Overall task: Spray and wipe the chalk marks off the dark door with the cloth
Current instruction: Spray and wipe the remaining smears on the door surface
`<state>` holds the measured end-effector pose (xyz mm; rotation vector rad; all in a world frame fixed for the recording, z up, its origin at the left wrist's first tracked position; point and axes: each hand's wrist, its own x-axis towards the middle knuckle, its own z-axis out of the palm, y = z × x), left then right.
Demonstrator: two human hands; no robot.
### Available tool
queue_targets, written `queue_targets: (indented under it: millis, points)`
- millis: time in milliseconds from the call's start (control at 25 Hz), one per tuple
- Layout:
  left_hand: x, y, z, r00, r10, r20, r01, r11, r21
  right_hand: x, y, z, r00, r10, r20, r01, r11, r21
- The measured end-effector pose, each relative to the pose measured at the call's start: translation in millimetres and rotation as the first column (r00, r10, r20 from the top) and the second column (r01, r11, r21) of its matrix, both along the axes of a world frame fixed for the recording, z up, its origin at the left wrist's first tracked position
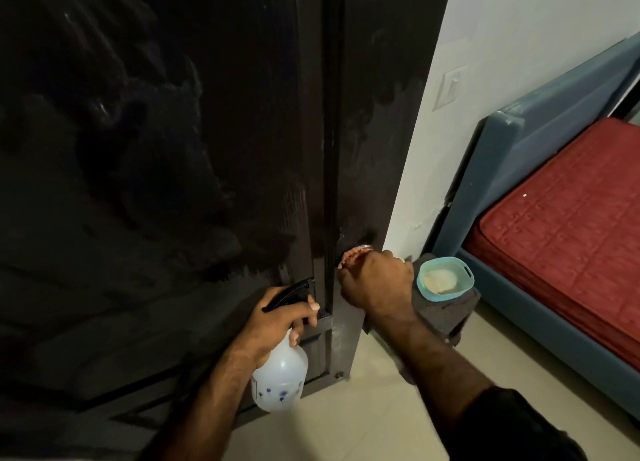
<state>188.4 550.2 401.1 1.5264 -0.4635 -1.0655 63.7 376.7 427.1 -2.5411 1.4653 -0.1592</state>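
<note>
Nearest the camera, the left hand (pixel 277 318) grips the neck of a translucent white spray bottle (pixel 280 377), fingers curled round it below the black trigger head (pixel 289 292), whose nozzle points at the lower part of the dark door (pixel 145 148). Just beyond, the right hand (pixel 375 280) is closed round a reddish cloth (pixel 351 258), pressing it against the door's right edge strip, low down and just beside the white wall (pixel 485 62). The door surface shows wet, smeared patches with pale streaks across its glossy panel. To the right of that hand, 1 teal bowl (pixel 465 280) sits on a grey stool (pixel 446 313) on the tiled floor (pixel 363 408). Farther right lies a red mattress (pixel 571 235) in a blue bed frame (pixel 540 114).
</note>
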Motion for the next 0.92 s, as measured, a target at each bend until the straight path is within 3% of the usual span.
queue_targets:
  millis: [80,120,160,240,320,400,520,600,640,680,720,760,800,840,880,920]
  points:
    - [5,2,0,1.000,-0.002,0.009,0.002,1.000,0.002,-4,-17,-5,0.978,-0.098,0.182,0.050,0.966,0.254]
    - [7,3,0,1.000,-0.006,0.011,0.006,1.000,0.003,-6,-27,-11,0.943,-0.190,0.275,0.051,0.894,0.444]
    - [7,4,0,1.000,-0.018,0.012,0.018,1.000,0.005,-9,-36,-17,0.882,-0.301,0.363,-0.004,0.765,0.644]
    - [7,7,0,0.999,-0.044,0.019,0.044,0.999,0.012,-15,-51,-30,0.662,-0.585,0.469,-0.296,0.372,0.880]
    - [4,8,-1,0.998,-0.057,0.025,0.057,0.998,0.019,-16,-46,-42,0.486,-0.789,0.376,-0.560,0.049,0.827]
    - [1,9,-1,0.998,-0.054,0.026,0.053,0.998,0.032,-16,-25,-61,0.419,-0.877,0.233,-0.688,-0.139,0.712]
    - [0,5,-1,0.998,-0.041,0.047,0.040,0.999,0.034,-16,-4,-80,0.374,-0.911,0.172,-0.781,-0.209,0.588]
    - [0,2,3,0.998,-0.019,0.058,0.017,0.999,0.034,-19,-13,-67,0.458,-0.857,0.235,-0.739,-0.221,0.637]
    - [-1,0,4,0.998,-0.008,0.059,0.006,0.999,0.035,-23,-22,-56,0.522,-0.805,0.283,-0.684,-0.196,0.703]
    - [-1,-1,5,0.999,0.007,0.052,-0.009,0.999,0.033,-25,-34,-43,0.570,-0.747,0.342,-0.603,-0.097,0.792]
    - [-2,-3,5,0.999,0.024,0.040,-0.025,0.999,0.029,-26,-43,-30,0.637,-0.661,0.396,-0.476,0.066,0.877]
    - [-4,-5,6,0.999,0.031,0.030,-0.032,0.999,0.020,-23,-47,-13,0.757,-0.503,0.417,-0.303,0.296,0.906]
    - [-6,-7,7,0.999,0.026,0.025,-0.026,1.000,0.007,-16,-43,1,0.894,-0.293,0.340,-0.118,0.577,0.808]
    - [-7,-8,8,1.000,0.017,0.019,-0.017,1.000,-0.005,-6,-33,11,0.983,-0.084,0.165,-0.021,0.834,0.551]
    - [-8,-9,7,1.000,0.013,0.016,-0.012,1.000,-0.013,6,-17,14,0.995,0.057,-0.082,-0.036,0.970,0.239]
    - [-8,-8,8,1.000,0.012,0.009,-0.012,1.000,-0.021,17,4,16,0.949,0.141,-0.283,-0.152,0.988,-0.016]
